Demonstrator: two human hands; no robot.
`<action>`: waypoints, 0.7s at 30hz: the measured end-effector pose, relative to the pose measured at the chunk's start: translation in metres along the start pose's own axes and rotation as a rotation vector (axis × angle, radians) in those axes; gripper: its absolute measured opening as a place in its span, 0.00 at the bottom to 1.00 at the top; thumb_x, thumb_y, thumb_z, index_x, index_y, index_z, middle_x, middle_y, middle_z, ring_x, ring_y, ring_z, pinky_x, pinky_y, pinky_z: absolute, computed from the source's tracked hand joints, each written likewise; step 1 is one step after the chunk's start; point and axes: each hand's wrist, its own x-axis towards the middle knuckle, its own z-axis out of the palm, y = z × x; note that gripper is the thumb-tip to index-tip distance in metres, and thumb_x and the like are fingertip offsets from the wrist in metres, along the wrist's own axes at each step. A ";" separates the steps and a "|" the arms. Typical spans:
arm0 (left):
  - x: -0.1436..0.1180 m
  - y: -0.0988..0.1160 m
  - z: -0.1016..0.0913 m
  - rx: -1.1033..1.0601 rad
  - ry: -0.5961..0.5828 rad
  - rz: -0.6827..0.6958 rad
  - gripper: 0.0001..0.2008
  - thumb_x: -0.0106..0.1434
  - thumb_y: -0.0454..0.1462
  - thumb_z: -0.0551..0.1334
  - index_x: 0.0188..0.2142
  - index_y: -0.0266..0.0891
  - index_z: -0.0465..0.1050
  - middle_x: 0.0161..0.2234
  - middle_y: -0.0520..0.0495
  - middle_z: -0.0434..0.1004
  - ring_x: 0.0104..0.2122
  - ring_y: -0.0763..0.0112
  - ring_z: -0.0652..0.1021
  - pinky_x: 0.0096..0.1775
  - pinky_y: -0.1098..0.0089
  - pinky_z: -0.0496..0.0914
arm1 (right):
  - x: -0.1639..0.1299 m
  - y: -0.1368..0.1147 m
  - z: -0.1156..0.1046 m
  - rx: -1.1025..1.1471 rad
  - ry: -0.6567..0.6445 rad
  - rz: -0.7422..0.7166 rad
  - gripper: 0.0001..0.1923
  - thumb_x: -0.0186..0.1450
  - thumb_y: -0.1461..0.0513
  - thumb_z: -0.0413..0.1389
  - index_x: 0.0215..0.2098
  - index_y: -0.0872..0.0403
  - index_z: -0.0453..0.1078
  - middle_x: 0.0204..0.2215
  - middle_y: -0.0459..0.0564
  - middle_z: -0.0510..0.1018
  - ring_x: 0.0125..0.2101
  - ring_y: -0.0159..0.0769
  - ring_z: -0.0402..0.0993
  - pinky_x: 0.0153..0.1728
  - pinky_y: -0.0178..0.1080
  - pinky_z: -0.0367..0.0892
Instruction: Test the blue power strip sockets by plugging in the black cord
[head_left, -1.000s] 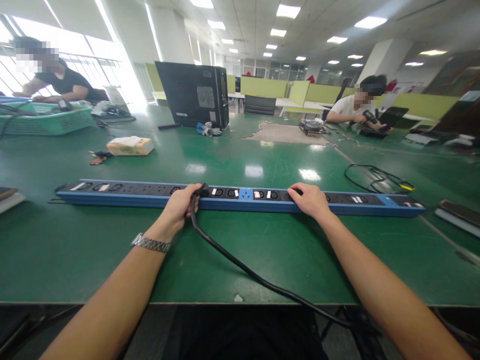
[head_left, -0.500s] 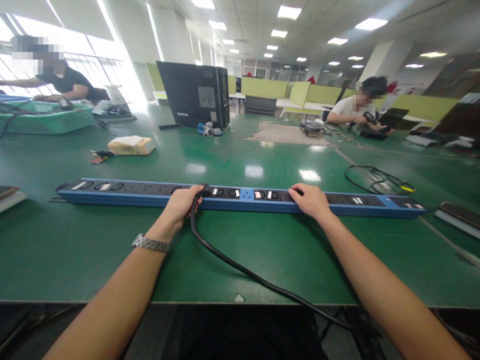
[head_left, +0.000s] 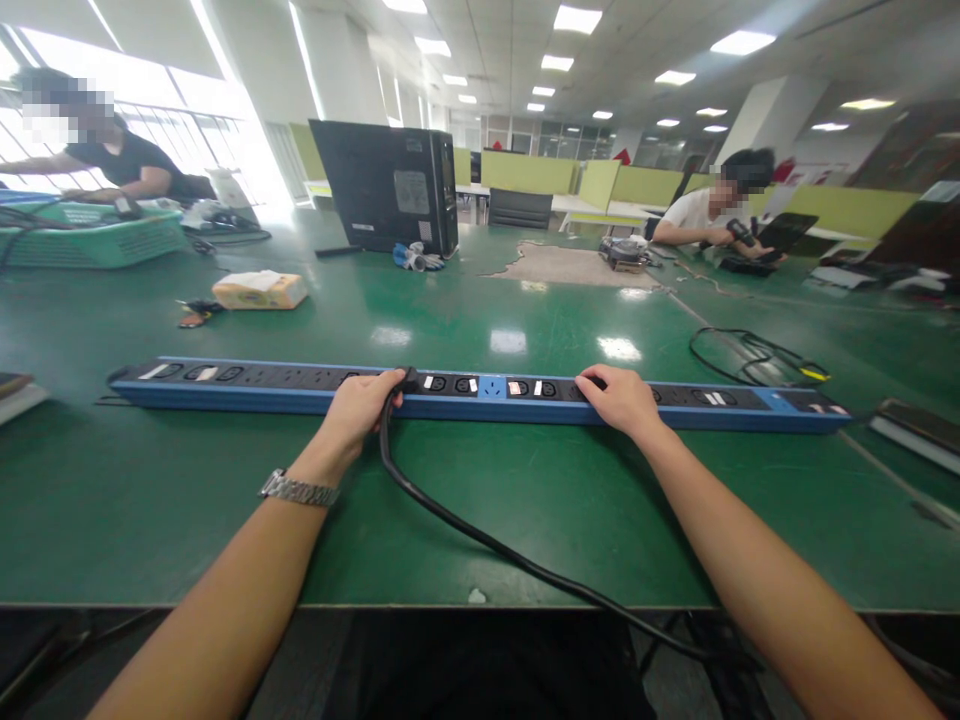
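Observation:
A long blue-and-black power strip lies across the green table in front of me, its rows of sockets facing up. My left hand is closed around a black plug, which sits at a socket left of the blue centre outlet; how deep it goes in is hidden. From that plug a thick black power cord runs down over the table's front edge. Right of centre, my right hand grips the strip, fingers over its top and the fingertips partly hidden.
Behind the strip are a tissue pack, a black computer case, gloves and a coiled black cable. A green basket stands at far left, a notebook at right. Two people sit across the table.
Both hands keep their places on the plug and the strip. Only a very slight shift of the camera view shows.

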 end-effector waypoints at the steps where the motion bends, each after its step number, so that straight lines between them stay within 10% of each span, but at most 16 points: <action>1: 0.000 0.000 0.000 -0.008 -0.003 0.001 0.19 0.54 0.49 0.61 0.16 0.38 0.68 0.10 0.53 0.61 0.11 0.76 0.62 0.14 0.75 0.54 | 0.000 0.000 0.000 0.002 0.002 -0.003 0.18 0.65 0.50 0.49 0.41 0.47 0.78 0.39 0.47 0.82 0.40 0.41 0.76 0.36 0.39 0.66; 21: 0.001 -0.002 0.002 -0.077 0.007 0.012 0.18 0.54 0.47 0.62 0.16 0.38 0.67 0.11 0.53 0.61 0.11 0.77 0.62 0.15 0.75 0.54 | -0.003 -0.002 -0.003 0.006 -0.009 -0.006 0.20 0.64 0.47 0.50 0.43 0.48 0.77 0.39 0.48 0.82 0.39 0.41 0.76 0.37 0.40 0.66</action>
